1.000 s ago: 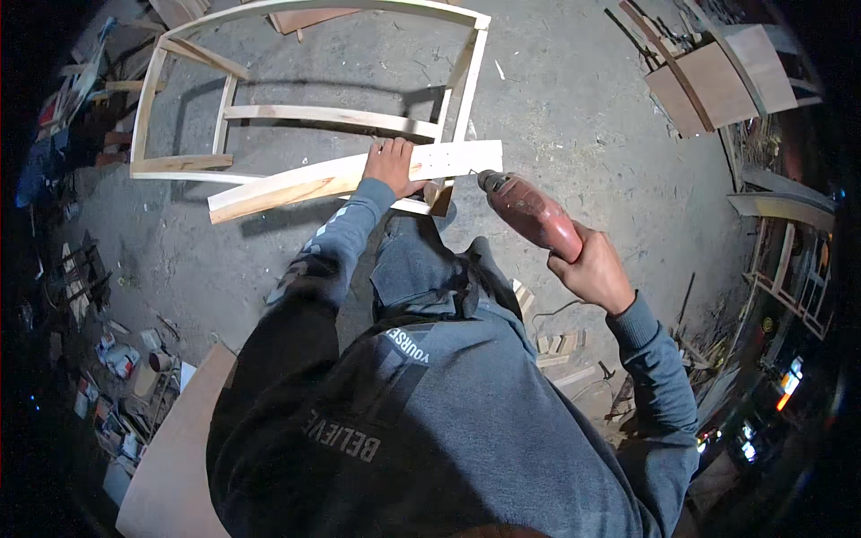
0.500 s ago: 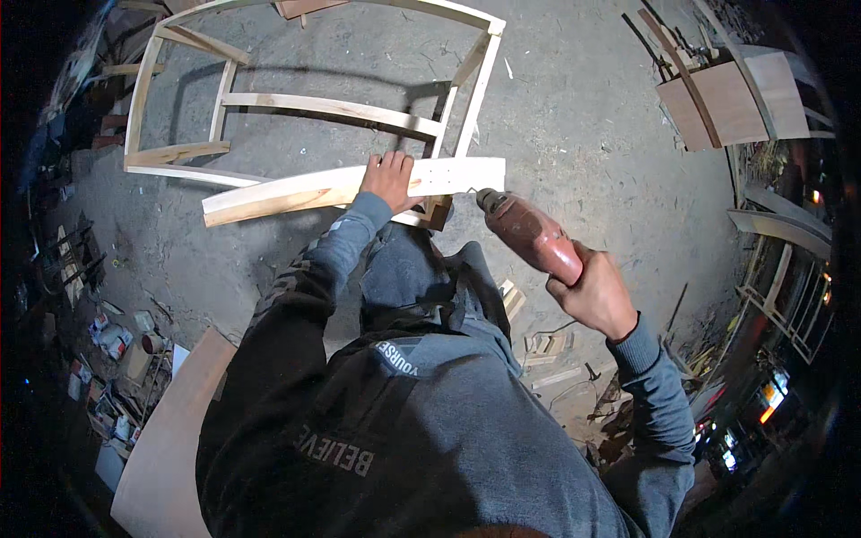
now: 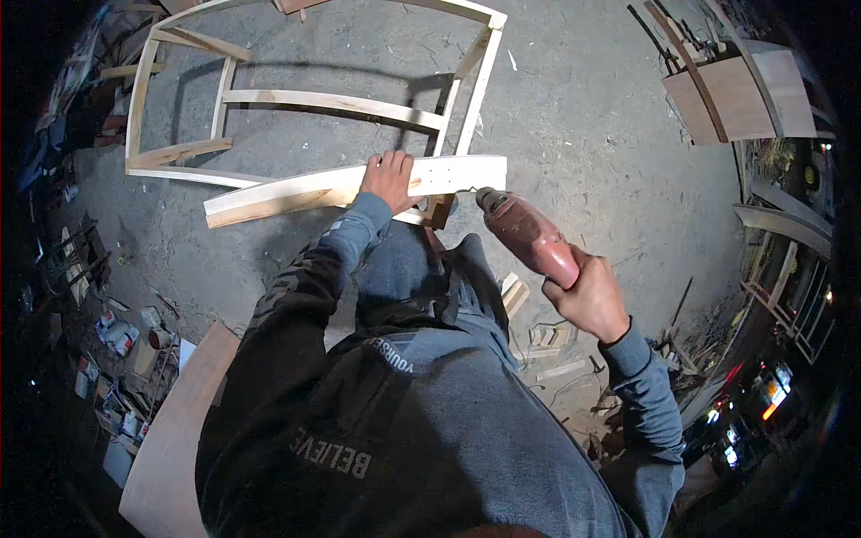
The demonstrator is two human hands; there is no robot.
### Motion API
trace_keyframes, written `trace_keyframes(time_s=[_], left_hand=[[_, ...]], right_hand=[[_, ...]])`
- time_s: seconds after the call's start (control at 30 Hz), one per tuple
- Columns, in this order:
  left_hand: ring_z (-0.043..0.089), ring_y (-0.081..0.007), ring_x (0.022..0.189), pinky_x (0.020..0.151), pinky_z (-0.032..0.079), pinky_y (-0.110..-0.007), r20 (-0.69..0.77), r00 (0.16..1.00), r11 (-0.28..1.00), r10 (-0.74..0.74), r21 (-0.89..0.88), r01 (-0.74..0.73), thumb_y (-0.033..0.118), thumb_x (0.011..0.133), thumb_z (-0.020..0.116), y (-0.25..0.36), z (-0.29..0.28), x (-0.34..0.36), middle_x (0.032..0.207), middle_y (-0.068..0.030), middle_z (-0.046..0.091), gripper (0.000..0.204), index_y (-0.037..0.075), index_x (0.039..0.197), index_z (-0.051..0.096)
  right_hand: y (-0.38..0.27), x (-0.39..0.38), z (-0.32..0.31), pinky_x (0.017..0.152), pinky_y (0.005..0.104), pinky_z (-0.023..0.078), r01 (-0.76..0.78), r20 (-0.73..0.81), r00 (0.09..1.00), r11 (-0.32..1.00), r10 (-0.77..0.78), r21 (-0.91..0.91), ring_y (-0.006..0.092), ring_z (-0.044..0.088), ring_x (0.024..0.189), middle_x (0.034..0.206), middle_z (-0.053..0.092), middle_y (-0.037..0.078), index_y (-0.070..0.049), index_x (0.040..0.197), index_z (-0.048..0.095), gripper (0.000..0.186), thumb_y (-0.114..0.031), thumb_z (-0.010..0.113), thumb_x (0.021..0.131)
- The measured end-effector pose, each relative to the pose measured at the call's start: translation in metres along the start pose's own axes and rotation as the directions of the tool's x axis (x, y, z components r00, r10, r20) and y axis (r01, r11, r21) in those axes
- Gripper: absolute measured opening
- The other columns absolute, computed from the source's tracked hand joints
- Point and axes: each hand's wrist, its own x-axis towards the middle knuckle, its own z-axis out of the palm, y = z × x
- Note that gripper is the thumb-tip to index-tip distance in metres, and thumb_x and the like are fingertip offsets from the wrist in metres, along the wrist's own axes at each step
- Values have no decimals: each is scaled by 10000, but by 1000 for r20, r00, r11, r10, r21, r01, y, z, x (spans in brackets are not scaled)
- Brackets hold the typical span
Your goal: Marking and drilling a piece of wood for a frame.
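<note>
Drill (image 3: 531,235) shifted slightly left, red, scuffed

Timber frame (image 3: 332,101) sits on floor (image 3: 592,108), straight ahead. 1 plank (image 3: 296,195) lies across its near side, left hand (image 3: 387,182) over the plank's middle. Power drill (image 3: 531,235) is in right hand (image 3: 589,296), chuck (image 3: 486,196) just beside the plank's right end. Offcuts (image 3: 515,294) lie right of the legs (image 3: 395,278). Plywood panel (image 3: 175,439): behind-left. Plywood sheet (image 3: 734,99): far right, ahead.
</note>
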Motion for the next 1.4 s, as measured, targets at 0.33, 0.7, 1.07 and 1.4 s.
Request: trace_keyframes(time_s=[0.33,0.7,1.07,1.4], left_hand=[[531,-297,1160,1007,378,-484,-25,1000,1000,17,-10,-17,658,764,754,0,4,0,1203,-141,586,823,15,1246,576],[511,-284,1178,1009,371,-471,52,999,1000,-8,31,7,655,771,748,2,-2,2,1253,-124,565,815,28,1260,568],[514,-251,1163,993,375,-455,23,1000,997,-3,73,1,636,778,738,3,-3,2,1224,-94,570,796,40,1274,558],[512,-250,1169,1004,370,-462,61,998,998,1,57,-4,655,793,722,2,-2,3,1242,-96,567,801,42,1282,556]], right_hand=[[6,3,3,749,458,584,1,-4,1000,1000,-1,6,452,729,794,807,688,319,97,1056,677,424,-151,749,720],[9,9,5,755,484,583,-21,41,999,998,23,-58,460,725,800,807,694,313,80,991,668,381,-167,760,716],[5,10,7,793,481,585,-59,55,996,995,64,-79,458,724,836,857,710,304,59,1041,684,425,-183,801,711],[4,10,10,758,458,573,-41,53,998,997,45,-72,444,726,810,835,699,303,84,1080,671,443,-153,763,717]])
